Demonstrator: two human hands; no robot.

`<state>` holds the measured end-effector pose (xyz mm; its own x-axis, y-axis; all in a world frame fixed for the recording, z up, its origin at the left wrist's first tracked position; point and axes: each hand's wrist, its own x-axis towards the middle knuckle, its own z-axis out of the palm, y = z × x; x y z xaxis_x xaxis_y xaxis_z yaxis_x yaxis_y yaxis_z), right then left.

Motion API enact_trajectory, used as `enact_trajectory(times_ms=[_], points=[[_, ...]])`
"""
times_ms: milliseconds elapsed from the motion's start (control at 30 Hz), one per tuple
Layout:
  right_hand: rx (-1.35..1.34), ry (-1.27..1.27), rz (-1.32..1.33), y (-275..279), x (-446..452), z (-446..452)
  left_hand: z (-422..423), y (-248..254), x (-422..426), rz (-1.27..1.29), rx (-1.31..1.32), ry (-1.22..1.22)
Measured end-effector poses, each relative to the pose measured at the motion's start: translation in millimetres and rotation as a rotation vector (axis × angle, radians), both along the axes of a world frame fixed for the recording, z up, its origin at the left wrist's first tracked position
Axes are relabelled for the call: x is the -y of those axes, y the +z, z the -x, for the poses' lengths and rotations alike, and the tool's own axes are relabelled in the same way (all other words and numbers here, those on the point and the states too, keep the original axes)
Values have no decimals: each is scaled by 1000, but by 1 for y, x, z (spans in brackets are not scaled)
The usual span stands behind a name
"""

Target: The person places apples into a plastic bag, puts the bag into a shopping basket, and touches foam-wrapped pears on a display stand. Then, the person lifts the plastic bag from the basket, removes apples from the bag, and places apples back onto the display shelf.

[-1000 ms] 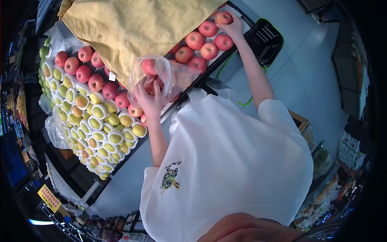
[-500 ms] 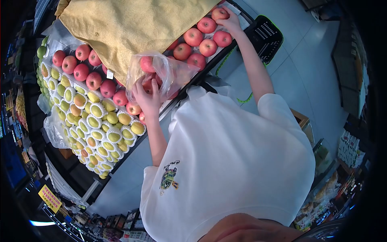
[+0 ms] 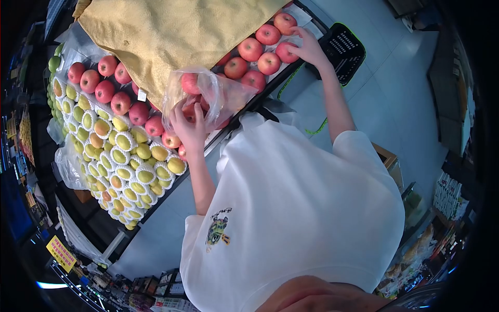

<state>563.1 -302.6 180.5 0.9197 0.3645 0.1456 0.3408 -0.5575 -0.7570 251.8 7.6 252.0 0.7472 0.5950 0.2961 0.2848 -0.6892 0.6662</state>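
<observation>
My left hand point(image 3: 188, 126) is curled at the near side of a clear plastic bag point(image 3: 223, 99), its fingers bent over the red apples inside. One apple point(image 3: 190, 83) shows through the film at the bag's far side. At the right end of the apple display, my right hand point(image 3: 311, 48) is open, thumb and forefinger apart with nothing between them. Its thumb is at the edge of a red apple point(image 3: 286, 52); whether it touches is hard to tell. Another apple point(image 3: 285, 23) sits just beyond the fingertips.
A yellow cloth point(image 3: 171, 36) covers the middle of the display. To the left lie more red apples point(image 3: 105, 91) and green-yellow fruit in white foam nets point(image 3: 123, 142). A black basket with a green rim point(image 3: 344, 52) stands right of the display, above the tiled floor point(image 3: 395, 99).
My right hand has come off the far corner apple and moved toward me and slightly right, its fingers spreading. My left hand and the bag have stayed about where they were.
</observation>
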Motion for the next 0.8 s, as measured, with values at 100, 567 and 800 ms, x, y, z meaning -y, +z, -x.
enact_trajectory(times_ms=[100, 567, 800], points=[[-44, 284, 279, 8, 7, 25, 3, -4, 2, -29, -8, -7], [-834, 102, -1024, 43, 19, 45, -1, 0, 1, 2, -55, -7], [-1275, 664, -1638, 97, -32, 105, -5, 3, 5, -4, -15, -23]])
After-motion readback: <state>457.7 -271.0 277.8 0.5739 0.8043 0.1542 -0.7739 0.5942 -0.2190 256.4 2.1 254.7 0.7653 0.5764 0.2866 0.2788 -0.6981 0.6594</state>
